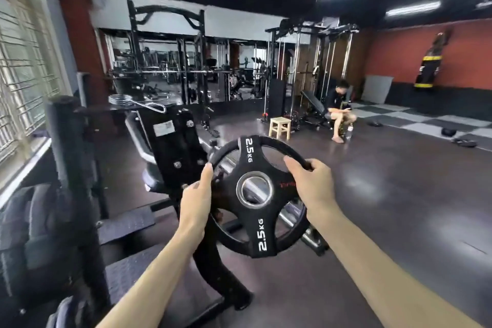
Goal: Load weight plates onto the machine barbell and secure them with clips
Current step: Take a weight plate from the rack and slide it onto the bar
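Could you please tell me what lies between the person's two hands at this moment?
In the head view, the black 2.5 kg plate lies between them: the left hand grips its left rim, the right hand its right rim.

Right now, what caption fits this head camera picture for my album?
Both hands, left and right, hold a 2.5 kg weight plate in a gym.

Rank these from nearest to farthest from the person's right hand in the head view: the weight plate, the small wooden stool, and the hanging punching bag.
1. The weight plate, gripped at its rim by the right hand.
2. The wooden stool, on the floor ahead, mid-room.
3. The punching bag, hanging at the far red wall, right.
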